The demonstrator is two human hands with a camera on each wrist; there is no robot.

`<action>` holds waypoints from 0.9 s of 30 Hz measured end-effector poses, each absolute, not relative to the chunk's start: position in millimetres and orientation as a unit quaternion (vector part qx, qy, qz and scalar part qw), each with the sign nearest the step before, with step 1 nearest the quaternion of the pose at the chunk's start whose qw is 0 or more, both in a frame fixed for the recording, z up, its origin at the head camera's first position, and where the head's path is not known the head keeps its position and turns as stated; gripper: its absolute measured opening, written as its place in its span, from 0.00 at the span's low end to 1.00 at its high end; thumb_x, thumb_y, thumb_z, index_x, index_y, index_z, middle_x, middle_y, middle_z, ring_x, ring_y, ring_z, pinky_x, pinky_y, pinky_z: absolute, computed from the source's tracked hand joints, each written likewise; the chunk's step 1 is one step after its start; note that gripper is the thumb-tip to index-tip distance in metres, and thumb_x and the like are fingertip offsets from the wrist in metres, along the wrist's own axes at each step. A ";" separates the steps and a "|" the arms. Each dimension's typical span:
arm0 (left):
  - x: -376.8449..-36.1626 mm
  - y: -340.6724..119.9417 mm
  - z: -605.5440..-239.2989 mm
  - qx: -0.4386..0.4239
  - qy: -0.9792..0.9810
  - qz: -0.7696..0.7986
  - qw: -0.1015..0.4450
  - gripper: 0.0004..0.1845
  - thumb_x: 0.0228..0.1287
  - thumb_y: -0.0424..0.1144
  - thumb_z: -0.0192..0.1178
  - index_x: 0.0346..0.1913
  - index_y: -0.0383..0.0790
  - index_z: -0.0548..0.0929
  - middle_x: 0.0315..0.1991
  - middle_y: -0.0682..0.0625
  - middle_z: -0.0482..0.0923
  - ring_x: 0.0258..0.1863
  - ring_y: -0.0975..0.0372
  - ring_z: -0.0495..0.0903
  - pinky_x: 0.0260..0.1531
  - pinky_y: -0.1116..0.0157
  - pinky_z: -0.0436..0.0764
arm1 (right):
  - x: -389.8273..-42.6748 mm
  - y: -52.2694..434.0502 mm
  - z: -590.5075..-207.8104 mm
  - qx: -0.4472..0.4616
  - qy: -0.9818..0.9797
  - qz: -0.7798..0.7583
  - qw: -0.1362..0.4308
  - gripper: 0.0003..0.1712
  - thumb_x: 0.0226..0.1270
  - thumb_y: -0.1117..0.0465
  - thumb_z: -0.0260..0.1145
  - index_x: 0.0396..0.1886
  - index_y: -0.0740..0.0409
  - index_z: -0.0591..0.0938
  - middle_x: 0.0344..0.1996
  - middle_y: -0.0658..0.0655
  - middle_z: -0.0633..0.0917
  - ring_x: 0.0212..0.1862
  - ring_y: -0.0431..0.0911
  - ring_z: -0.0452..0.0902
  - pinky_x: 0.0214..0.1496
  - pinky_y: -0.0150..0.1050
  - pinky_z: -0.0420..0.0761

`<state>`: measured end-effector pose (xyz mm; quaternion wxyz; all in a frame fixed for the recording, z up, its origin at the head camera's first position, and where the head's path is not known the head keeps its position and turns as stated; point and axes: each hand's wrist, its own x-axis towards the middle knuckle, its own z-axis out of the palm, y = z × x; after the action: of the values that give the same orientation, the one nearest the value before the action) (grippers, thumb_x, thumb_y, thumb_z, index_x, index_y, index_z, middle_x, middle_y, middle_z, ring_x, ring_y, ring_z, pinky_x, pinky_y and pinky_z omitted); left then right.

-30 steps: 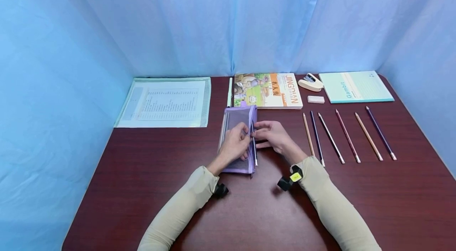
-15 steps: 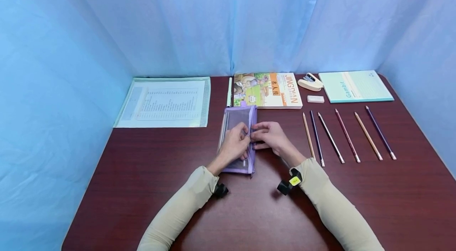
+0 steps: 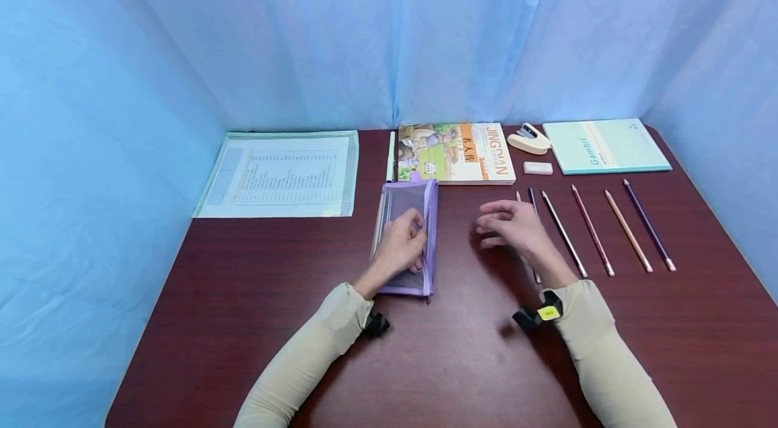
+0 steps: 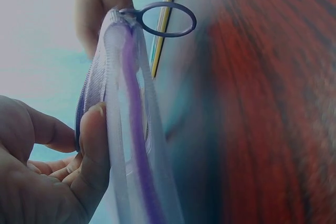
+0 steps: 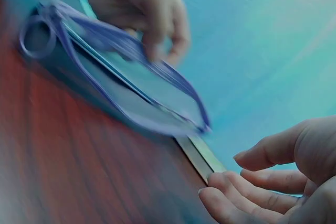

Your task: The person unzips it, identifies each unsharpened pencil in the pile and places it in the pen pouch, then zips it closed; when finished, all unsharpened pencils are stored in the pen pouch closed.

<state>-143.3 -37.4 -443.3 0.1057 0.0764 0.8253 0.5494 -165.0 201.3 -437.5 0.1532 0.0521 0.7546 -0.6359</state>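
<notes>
Step judged: pencils being loaded into purple mesh pouch (image 3: 406, 239), one at a time. Pouch lying at table (image 3: 243, 293) centre, near side of picture book (image 3: 456, 152); zipper mouth held agape by left hand (image 3: 398, 249), edge pinched between thumb and fingers. Right hand (image 3: 513, 229) empty, fingers loosely spread, hovering over left end of pencil row (image 3: 592, 229) right of pouch. Next move judged: one pencil to be pinched, lifted, aligned lengthwise with opening.
</notes>
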 end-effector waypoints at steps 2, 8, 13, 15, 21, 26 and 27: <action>-143.5 -37.5 -443.3 0.077 0.826 0.548 0.104 0.07 0.65 0.27 0.49 0.44 0.32 0.74 0.19 0.41 0.81 0.06 0.63 0.75 0.08 0.58 0.84 | -163.8 215.2 -434.9 0.057 0.760 -0.632 0.139 0.25 0.71 0.70 0.58 0.63 0.80 0.68 0.32 0.48 0.88 0.35 0.37 0.87 0.41 0.44 0.93; -143.5 -37.9 -443.7 0.078 0.826 0.549 0.104 0.07 0.64 0.27 0.49 0.44 0.32 0.74 0.19 0.40 0.81 0.05 0.64 0.75 0.08 0.57 0.84 | -161.9 251.6 -434.0 0.081 0.804 -0.583 0.079 0.24 0.70 0.69 0.60 0.61 0.78 0.71 0.27 0.39 0.86 0.31 0.33 0.86 0.36 0.38 0.93; -144.0 -37.7 -443.9 0.077 0.827 0.548 0.103 0.07 0.65 0.27 0.49 0.44 0.31 0.74 0.20 0.39 0.82 0.05 0.64 0.75 0.09 0.57 0.84 | -159.0 270.5 -434.5 0.088 0.886 -0.454 0.024 0.20 0.66 0.66 0.62 0.56 0.73 0.79 0.36 0.65 0.90 0.27 0.29 0.83 0.29 0.33 0.91; -144.1 -37.8 -443.9 0.076 0.828 0.546 0.103 0.07 0.65 0.27 0.49 0.44 0.32 0.74 0.20 0.39 0.82 0.05 0.64 0.75 0.09 0.57 0.84 | -158.0 275.0 -434.8 0.066 0.920 -0.386 0.006 0.19 0.64 0.65 0.62 0.52 0.72 0.81 0.39 0.71 0.89 0.24 0.32 0.83 0.28 0.31 0.89; -143.6 -38.1 -443.5 0.077 0.828 0.545 0.102 0.07 0.65 0.28 0.49 0.44 0.32 0.74 0.19 0.40 0.82 0.05 0.64 0.75 0.09 0.56 0.84 | -159.6 280.5 -437.8 0.037 0.969 -0.242 0.037 0.20 0.59 0.60 0.67 0.49 0.68 0.83 0.35 0.65 0.89 0.34 0.56 0.85 0.31 0.45 0.81; -143.5 -37.7 -444.0 0.080 0.826 0.548 0.105 0.07 0.65 0.27 0.49 0.44 0.31 0.74 0.20 0.38 0.82 0.05 0.65 0.75 0.09 0.57 0.84 | -162.4 276.7 -434.8 0.040 0.976 -0.195 0.087 0.14 0.56 0.62 0.65 0.40 0.66 0.82 0.28 0.62 0.83 0.31 0.56 0.78 0.27 0.45 0.76; -143.5 -37.7 -444.2 0.080 0.826 0.548 0.105 0.07 0.65 0.27 0.49 0.44 0.31 0.74 0.20 0.38 0.82 0.05 0.65 0.75 0.09 0.57 0.84 | -163.0 275.3 -434.3 0.038 0.978 -0.186 0.090 0.10 0.54 0.63 0.64 0.35 0.65 0.81 0.26 0.61 0.81 0.29 0.56 0.76 0.26 0.43 0.75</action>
<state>-143.5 -37.7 -444.2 0.1054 0.0800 0.8258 0.5483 -163.0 275.3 -434.3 0.0901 0.0379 0.9777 -0.1860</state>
